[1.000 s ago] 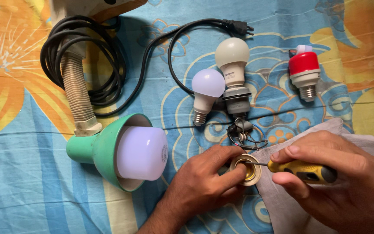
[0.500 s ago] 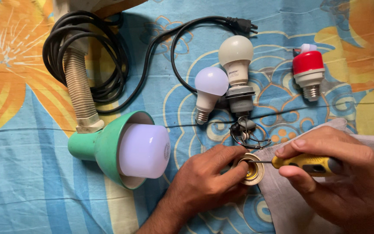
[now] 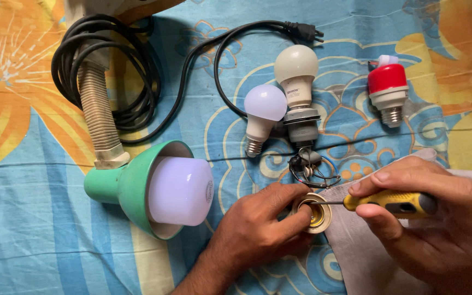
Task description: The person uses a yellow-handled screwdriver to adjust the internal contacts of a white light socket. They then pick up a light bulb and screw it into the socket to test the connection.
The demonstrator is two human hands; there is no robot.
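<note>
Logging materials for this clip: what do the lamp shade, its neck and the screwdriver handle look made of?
Lamp shade: smooth green surface with a soft sheen, probably painted metal or plastic; the look leaves it open. Neck: ribbed, beige, bendable tubing, apparently coated. Screwdriver handle, held in the right hand: glossy yellow plastic with a dark end section; its thin shaft looks like bare metal.

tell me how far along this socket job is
Done: the round cream bulb socket lies empty of any bulb on the grey cloth. In hand: the left hand steadies it while the right hand holds the yellow-handled screwdriver, tip inside. Left: three loose bulbs, including the red-capped bulb, lie unfitted.
</note>
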